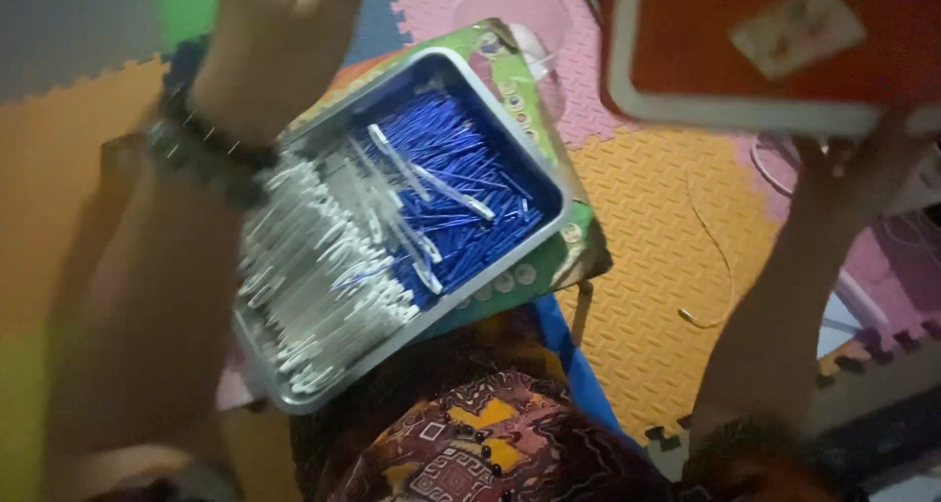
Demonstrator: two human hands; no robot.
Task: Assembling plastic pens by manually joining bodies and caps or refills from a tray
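Tray (495,105) long axis upper-right to lower-left.

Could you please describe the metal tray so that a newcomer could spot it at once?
On the foam mat floor, look left of centre, on a green printed board. The tray is a shallow silver rectangle, the only container here, with blue sticks in one half and clear tubes in the other.

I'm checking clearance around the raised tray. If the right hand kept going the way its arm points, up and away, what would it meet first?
The red tray with a white rim: the right hand already sits at its lower edge, seemingly gripping it, though blur hides the fingers.
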